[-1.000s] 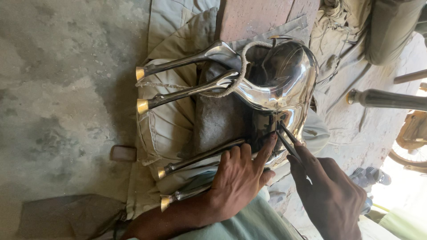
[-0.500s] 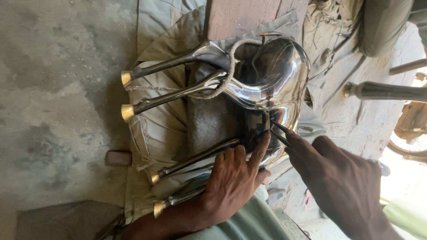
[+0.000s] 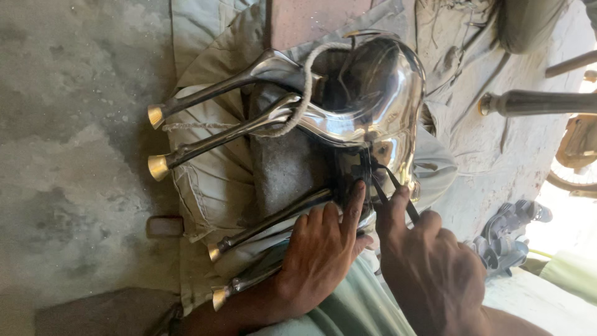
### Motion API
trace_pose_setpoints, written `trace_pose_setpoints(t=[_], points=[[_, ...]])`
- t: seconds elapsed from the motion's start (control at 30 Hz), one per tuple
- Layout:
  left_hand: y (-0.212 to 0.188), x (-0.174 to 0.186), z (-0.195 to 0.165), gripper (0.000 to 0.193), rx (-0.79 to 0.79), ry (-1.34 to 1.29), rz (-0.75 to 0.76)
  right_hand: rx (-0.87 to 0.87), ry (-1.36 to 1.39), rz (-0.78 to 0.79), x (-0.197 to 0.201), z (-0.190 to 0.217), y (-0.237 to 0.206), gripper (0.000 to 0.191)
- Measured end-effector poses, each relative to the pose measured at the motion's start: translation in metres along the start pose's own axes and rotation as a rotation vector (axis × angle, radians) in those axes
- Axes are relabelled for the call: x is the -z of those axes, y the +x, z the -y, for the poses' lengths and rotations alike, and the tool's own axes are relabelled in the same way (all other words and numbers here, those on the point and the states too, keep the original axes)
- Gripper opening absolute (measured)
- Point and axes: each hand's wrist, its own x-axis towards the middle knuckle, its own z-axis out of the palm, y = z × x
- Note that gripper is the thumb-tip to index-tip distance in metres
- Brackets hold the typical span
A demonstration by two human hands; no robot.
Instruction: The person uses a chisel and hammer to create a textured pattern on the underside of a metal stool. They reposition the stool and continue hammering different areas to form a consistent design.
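A polished metal stool (image 3: 367, 99) lay on its side on a pale cloth (image 3: 211, 186) spread over a concrete floor (image 3: 68, 124), seen from the head camera, its four legs pointing left and ending in brass-coloured caps. The upper pair of legs (image 3: 230, 106) was bound to the body by a loop of rope (image 3: 305, 87), and a grey block (image 3: 283, 165) sat under the frame between the upper and lower pairs. The left hand (image 3: 320, 255) rested flat across the lower legs (image 3: 273, 218), palm down, its fingers spread and the index fingertip pressed against the dark edge of the stool's body; it pressed rather than gripped. The right hand (image 3: 429, 274) was just beside it, closed narrowly on a thin dark tool (image 3: 392, 186) whose two slim arms ran up to the same edge of the body; whether the arms touched the metal could not be told. The stool sat in the middle of the cloth, directly ahead of both hands. A small block (image 3: 165, 226) lay on the floor at the cloth's left edge. To the right, well apart, a metal tube (image 3: 535, 102) stretched across the ground, and a grey sandal (image 3: 510, 236) lay near the right wrist.
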Motion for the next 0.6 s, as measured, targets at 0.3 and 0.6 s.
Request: trace_pose_setpoints(t=[0.3,0.6], points=[[-0.005,-0.008,-0.015,0.091,0.039,-0.03,-0.056,-0.149,0.497,-0.602,-0.05,-0.075,-0.017,0.05],[-0.058,0.033,-0.043,0.061,0.048,-0.057,-0.648,-0.209,1.693,-0.764,-0.215,-0.062,0.072,0.031]])
